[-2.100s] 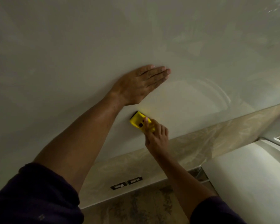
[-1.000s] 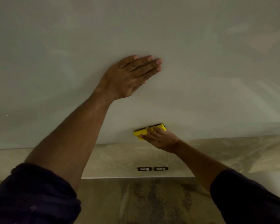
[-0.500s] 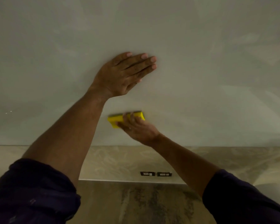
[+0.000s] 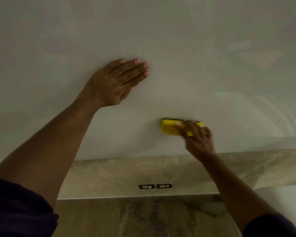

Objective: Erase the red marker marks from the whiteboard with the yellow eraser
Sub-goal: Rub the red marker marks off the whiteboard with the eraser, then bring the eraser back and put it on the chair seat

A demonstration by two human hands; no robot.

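A large whiteboard [image 4: 203, 57] fills the upper part of the view; no red marks show on it. My left hand [image 4: 114, 82] lies flat against the board, palm down, fingers together and pointing right, holding nothing. Lower and to the right, my right hand [image 4: 197, 139] grips the yellow eraser [image 4: 170, 128] and presses it to the board just above the board's lower edge. The eraser lies level, its dark felt side against the surface. My fingers cover its right half, and this hand is blurred.
Below the board runs a beige marbled wall strip [image 4: 109, 175] with two dark wall sockets [image 4: 155, 186] side by side. Under that is a brown mottled floor [image 4: 143, 218]. A pale surface [image 4: 284, 199] shows at the lower right.
My right hand has swept the eraser to the right along the lower board, after sweeping it left just before. My left hand has stayed flat in the same spot.
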